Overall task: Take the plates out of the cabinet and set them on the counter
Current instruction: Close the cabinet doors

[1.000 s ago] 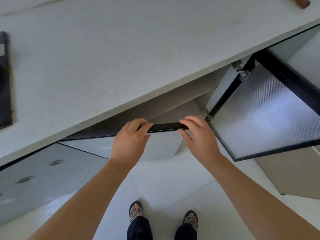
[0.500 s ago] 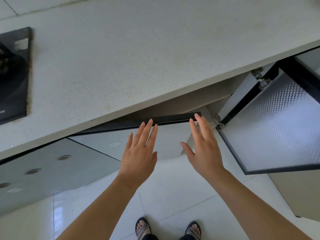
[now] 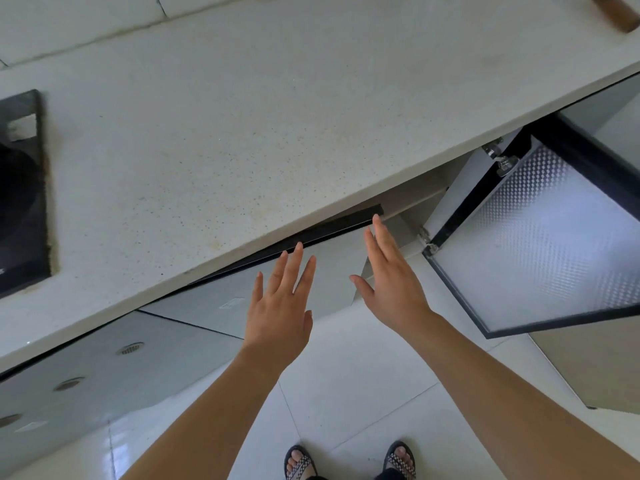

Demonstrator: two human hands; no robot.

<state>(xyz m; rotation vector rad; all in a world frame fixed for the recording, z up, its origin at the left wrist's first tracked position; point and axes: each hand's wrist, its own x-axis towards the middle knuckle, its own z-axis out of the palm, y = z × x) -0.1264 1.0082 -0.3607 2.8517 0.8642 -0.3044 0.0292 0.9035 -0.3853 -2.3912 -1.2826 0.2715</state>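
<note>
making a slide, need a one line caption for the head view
Both open hands, left hand and right hand, reach toward a cabinet door beneath the counter.

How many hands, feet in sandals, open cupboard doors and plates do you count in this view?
Hands: 2, the left hand and the right hand, both empty
Sandalled feet: 2
Open cupboard doors: 2, the textured door and the dark-edged door
Plates: 0 in sight
Total: 6
</note>
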